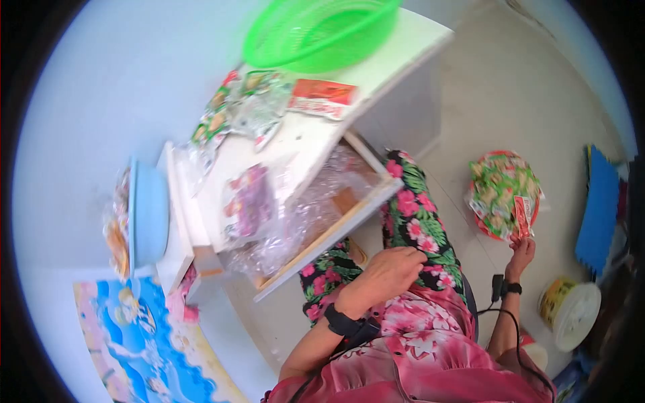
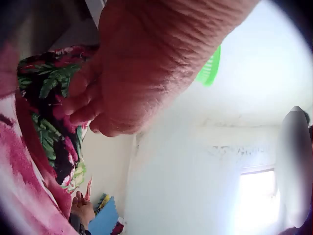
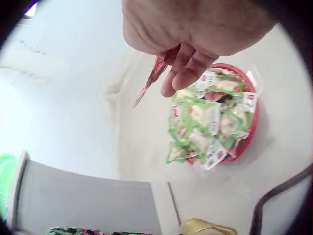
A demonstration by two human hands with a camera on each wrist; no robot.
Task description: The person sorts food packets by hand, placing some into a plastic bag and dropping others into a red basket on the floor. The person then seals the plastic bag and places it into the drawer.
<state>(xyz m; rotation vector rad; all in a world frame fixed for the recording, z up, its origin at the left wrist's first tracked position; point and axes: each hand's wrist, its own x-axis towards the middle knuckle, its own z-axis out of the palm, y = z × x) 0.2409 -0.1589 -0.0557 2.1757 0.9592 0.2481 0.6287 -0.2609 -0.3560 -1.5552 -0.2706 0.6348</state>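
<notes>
Head view, left to right.
Far left, near: a picture mat (image 1: 138,342) with blue cartoon print lies flat; just beyond it a blue basin (image 1: 149,211) stands at the left end of the white worktop (image 1: 396,54), with bagged goods against its left side.
Worktop: snack packets (image 1: 245,111) lie scattered loose; a red packet (image 1: 322,97) lies just near of the green basket (image 1: 319,30), which sits at the far end.
Below the worktop an open drawer (image 1: 353,218) is stuffed with clear wrap (image 1: 306,218).
Centre, near: the left hand (image 1: 393,267) rests on the floral trousers (image 1: 420,215), fingers loosely curled, grasping nothing.
Right: pale floor (image 1: 497,87); on it a red basin (image 1: 485,228) is heaped with green-and-white packets; the right hand (image 1: 521,254) pinches a red sachet (image 1: 523,215) in its fingertips at the basin's near edge; the right wrist view shows the sachet hanging from the fingers above and to one side of the heap.
Far right: a blue foam mat (image 1: 598,215) on the floor; nearer, a yellow tub (image 1: 571,309) with a white lid.
</notes>
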